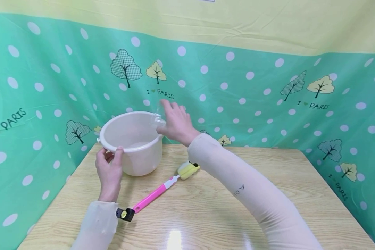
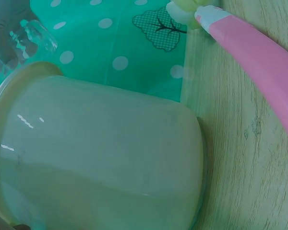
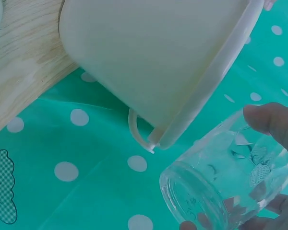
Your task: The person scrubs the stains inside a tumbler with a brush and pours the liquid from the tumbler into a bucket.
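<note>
A white plastic bucket stands upright at the back left of the table. My left hand grips the near left part of its rim, thumb over the edge and fingers curled beneath. My right hand holds a clear glass cup at the bucket's far right rim. The cup looks tilted in the right wrist view, where the thumb and fingers clasp its sides. In the head view the right hand hides part of the cup. Whether it contains liquid I cannot tell.
A bottle brush with a pink handle and a yellow sponge head lies diagonally on the wooden table, in front of the bucket. Behind the table hangs a green dotted curtain.
</note>
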Tool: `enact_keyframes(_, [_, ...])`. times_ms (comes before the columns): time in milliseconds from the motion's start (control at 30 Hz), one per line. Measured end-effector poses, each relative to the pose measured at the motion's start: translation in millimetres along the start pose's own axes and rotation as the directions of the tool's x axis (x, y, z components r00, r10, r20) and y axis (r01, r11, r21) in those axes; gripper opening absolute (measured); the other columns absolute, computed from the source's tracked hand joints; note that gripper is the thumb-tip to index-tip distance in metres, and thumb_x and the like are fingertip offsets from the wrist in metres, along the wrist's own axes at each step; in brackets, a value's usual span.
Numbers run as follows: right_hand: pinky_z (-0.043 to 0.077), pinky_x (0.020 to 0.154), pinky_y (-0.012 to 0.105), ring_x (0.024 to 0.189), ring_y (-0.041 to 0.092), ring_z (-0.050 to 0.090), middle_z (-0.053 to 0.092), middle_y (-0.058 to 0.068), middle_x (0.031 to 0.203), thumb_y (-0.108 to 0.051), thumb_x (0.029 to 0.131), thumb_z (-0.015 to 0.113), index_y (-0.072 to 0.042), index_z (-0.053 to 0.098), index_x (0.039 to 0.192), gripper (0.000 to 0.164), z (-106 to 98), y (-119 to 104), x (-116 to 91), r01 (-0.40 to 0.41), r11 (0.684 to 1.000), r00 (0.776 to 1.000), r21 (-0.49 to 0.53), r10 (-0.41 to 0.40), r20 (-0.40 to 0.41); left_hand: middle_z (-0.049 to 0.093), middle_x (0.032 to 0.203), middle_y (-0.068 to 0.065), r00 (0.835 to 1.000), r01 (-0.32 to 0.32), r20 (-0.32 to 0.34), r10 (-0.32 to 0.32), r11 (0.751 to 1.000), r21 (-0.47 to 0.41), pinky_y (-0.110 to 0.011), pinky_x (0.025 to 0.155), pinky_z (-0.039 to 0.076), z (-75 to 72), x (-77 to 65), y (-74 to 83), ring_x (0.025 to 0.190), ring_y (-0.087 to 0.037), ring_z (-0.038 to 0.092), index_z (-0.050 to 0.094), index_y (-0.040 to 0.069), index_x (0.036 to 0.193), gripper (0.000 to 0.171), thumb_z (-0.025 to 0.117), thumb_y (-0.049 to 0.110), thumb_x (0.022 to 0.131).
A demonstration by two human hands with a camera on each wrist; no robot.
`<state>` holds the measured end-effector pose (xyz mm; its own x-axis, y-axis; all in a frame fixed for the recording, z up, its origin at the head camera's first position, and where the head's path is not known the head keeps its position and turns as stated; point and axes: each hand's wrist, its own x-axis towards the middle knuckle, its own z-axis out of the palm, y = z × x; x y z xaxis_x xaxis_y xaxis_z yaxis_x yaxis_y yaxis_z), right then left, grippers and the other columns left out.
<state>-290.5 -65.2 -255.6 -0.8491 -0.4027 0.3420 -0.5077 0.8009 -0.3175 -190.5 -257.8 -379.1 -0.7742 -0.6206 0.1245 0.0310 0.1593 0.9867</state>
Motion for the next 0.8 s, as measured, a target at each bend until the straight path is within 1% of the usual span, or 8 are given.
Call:
enact_keyframes(100, [0.045, 0.082, 0.037, 0.108, 0.022, 0.045, 0.047, 0.005, 0.131, -0.028, 0.070, 0.079, -0.023, 0.030, 0.144, 0.089, -1, 1, -2, 0.007, 0.999, 1.000, 0.041, -0.006, -0.013, 0.038, 0.134, -0.006, 1.000, -0.005, 0.000, 0.005, 1.000, -0.002, -0.045, 0.101, 0.034, 0.1, 0.0, -0.2, 0.119, -0.020, 0.038, 0.036, 0.013, 0.141, 0.063, 0.056, 0.047, 0.092])
enact_keyframes(200, [0.045, 0.083, 0.036, 0.107, 0.021, 0.045, 0.047, 0.005, 0.129, -0.029, 0.070, 0.080, -0.021, 0.028, 0.145, 0.092, -2, 0, -3, 0.001, 0.998, 1.000, 0.064, 0.001, -0.019, 0.038, 0.133, -0.006, 1.000, -0.008, -0.002, 0.008, 1.000, -0.006, -0.045, 0.101, 0.035, 0.3, 0.2, -0.2, 0.119, -0.020, 0.038, 0.037, 0.012, 0.140, 0.062, 0.057, 0.046, 0.092])
enact_keyframes(367, [0.047, 0.086, 0.036, 0.113, 0.019, 0.044, 0.045, 0.006, 0.132, -0.028, 0.069, 0.080, -0.020, 0.024, 0.148, 0.097, -2, 1, -6, -0.020, 0.994, 0.999, 0.104, 0.023, -0.023, 0.038, 0.133, -0.006, 1.000, -0.010, -0.003, 0.010, 1.000, -0.007, -0.044, 0.101, 0.034, 0.5, 0.7, -0.4, 0.119, -0.020, 0.038, 0.037, 0.012, 0.140, 0.062, 0.057, 0.045, 0.092])
enact_keyframes(467, [0.048, 0.086, 0.036, 0.115, 0.018, 0.043, 0.043, 0.006, 0.135, -0.026, 0.069, 0.079, -0.021, 0.024, 0.148, 0.097, -3, 3, -9, -0.034, 0.988, 0.999, 0.149, 0.038, -0.023, 0.038, 0.132, -0.006, 1.000, -0.008, -0.004, 0.008, 1.000, -0.006, -0.044, 0.101, 0.035, 0.5, 1.0, -0.4, 0.119, -0.020, 0.038, 0.037, 0.012, 0.140, 0.062, 0.057, 0.045, 0.092])
enact_keyframes(600, [0.048, 0.087, 0.039, 0.116, 0.018, 0.044, 0.041, 0.006, 0.138, -0.025, 0.069, 0.079, -0.023, 0.023, 0.149, 0.098, -3, 6, -13, -0.055, 0.977, 0.998, 0.208, 0.061, -0.023, 0.040, 0.131, -0.007, 1.000, -0.015, -0.014, 0.015, 1.000, -0.014, -0.044, 0.100, 0.035, 1.1, 1.6, -0.5, 0.117, -0.020, 0.039, 0.039, 0.011, 0.139, 0.061, 0.058, 0.043, 0.092])
enact_keyframes(800, [0.048, 0.089, 0.043, 0.117, 0.020, 0.045, 0.040, 0.007, 0.140, -0.025, 0.068, 0.080, -0.025, 0.022, 0.150, 0.101, 0, 12, -18, -0.069, 0.966, 0.997, 0.249, 0.078, -0.026, 0.041, 0.128, -0.007, 0.999, -0.024, -0.027, 0.024, 0.999, -0.026, -0.043, 0.100, 0.035, 1.8, 1.9, -0.5, 0.115, -0.020, 0.040, 0.040, 0.009, 0.138, 0.060, 0.059, 0.041, 0.091])
